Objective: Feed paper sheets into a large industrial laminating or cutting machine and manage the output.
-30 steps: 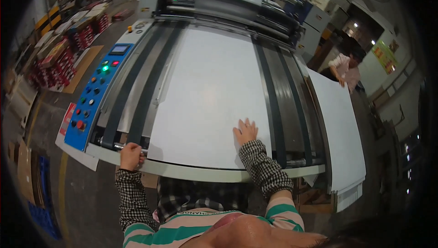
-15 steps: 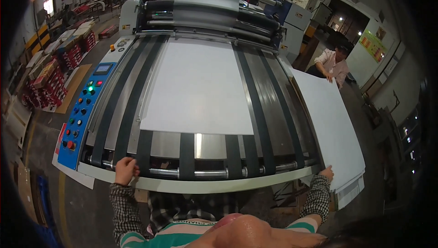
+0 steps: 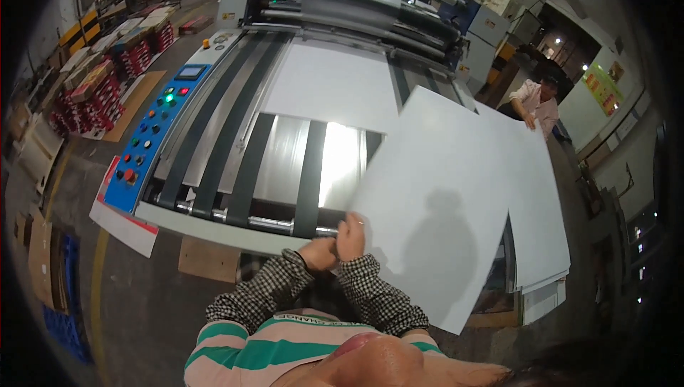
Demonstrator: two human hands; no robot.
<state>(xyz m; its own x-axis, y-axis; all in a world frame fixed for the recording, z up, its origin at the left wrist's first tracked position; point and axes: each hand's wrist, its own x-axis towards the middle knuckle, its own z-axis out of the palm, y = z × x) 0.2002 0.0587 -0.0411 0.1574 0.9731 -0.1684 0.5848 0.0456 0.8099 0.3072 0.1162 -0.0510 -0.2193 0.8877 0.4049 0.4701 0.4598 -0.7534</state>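
Note:
My right hand (image 3: 349, 237) pinches the left edge of a large white sheet (image 3: 427, 202). That sheet hangs slanted across the right part of a belt feed table (image 3: 231, 234), between the table and a stack of white sheets (image 3: 538, 195). Just left of my right hand and close against it is my left hand (image 3: 318, 254), curled closed above the table's front rail, with no sheet visible in it. Another white sheet (image 3: 331, 81) lies on the dark belts farther up, with its far end at the rollers (image 3: 349, 22).
A blue control panel (image 3: 153, 134) runs along the table's left side. A co-worker (image 3: 536, 106) at the far right has a hand on the stack's far edge. Piles of red-and-white goods (image 3: 92, 95) stand on the floor at left, with a blue pallet (image 3: 68, 326) nearer.
My right hand has moved left from the stack's near corner, bringing a sheet across. My left hand has come right to meet it. The sheet on the belts has advanced toward the rollers.

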